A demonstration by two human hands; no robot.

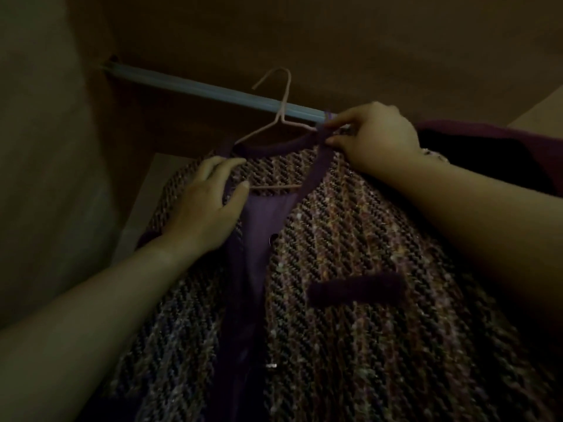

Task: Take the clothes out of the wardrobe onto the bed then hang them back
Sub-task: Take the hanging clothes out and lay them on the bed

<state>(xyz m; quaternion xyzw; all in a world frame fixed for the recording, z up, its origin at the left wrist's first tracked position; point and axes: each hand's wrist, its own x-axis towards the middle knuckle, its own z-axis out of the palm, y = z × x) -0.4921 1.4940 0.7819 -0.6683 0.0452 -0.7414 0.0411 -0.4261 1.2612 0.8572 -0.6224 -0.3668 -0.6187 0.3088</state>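
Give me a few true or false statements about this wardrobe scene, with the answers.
1. The jacket is on a wire hanger. True.
2. The right hand holds nothing. False: it pinches the jacket's purple collar trim.
3. The left hand holds the jacket's front edge. True.
4. The jacket is plain white. False: it is purple-toned tweed.
5. A rail runs behind the hanger. True.
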